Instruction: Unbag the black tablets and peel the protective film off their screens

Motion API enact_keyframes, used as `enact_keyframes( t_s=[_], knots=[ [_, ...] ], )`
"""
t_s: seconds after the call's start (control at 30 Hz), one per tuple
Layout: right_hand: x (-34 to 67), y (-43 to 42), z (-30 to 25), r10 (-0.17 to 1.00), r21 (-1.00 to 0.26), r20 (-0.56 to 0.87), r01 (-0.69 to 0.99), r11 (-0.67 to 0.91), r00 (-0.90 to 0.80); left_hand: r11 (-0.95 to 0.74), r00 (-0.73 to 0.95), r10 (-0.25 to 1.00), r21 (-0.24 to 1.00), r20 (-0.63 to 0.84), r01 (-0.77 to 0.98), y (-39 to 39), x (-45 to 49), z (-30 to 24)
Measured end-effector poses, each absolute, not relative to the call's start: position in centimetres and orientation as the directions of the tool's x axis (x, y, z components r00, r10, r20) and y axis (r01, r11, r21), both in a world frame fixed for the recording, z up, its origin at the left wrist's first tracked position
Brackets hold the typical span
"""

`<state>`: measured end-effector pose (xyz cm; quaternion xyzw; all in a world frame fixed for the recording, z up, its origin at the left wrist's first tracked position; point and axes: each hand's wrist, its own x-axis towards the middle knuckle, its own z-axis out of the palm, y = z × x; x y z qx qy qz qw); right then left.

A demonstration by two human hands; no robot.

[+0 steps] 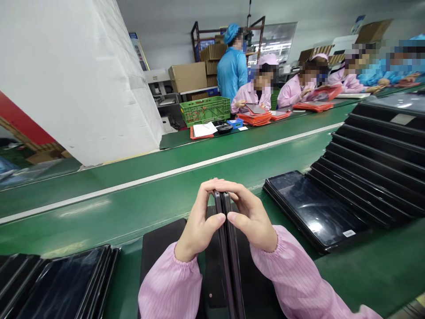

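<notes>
Two thin dark tablets (229, 261) stand on edge, side by side, between my hands. My left hand (204, 221) is closed on the left one, thumb on its near edge and fingers over the top. In the same way my right hand (250, 215) grips the right one. The fingertips of both hands meet over the tablets' upper ends. Beneath them a flat black pad or panel (159, 248) lies on the green surface; my sleeves hide part of it.
To the right, a tablet with a white label (299, 199) lies beside a tall leaning stack of tablets (375, 155). More tablets (69, 279) lean at the lower left. Across the green conveyor (126, 195), several co-workers in pink and blue sit or stand near orange sheets (254, 118) and a green crate (206, 110).
</notes>
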<state>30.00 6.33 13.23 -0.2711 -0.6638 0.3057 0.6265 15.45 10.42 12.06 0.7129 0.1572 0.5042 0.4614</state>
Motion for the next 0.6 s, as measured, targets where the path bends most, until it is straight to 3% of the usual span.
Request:
enact_keyframes(
  t_s=[0.37,0.47,0.53,0.6],
  knots=[
    [29.9,6.4,13.5,0.731,-0.734,0.679,-0.082,0.675,-0.061,-0.580,0.364,0.701,0.787,0.613,-0.210,9.6,16.4,11.6],
    [30.1,6.3,13.3,0.746,-0.748,0.664,-0.013,0.664,-0.048,-0.564,0.144,0.763,0.758,0.630,-0.327,9.5,18.1,10.2],
    [30.2,6.1,13.4,0.755,-0.753,0.655,0.056,0.655,-0.018,-0.480,-0.069,0.862,0.768,0.501,-0.424,9.9,19.3,9.3],
    [30.2,5.8,13.6,0.766,-0.762,0.643,0.088,0.641,-0.007,-0.302,-0.148,0.953,0.848,0.264,-0.436,10.5,20.0,8.6]
  ],
)
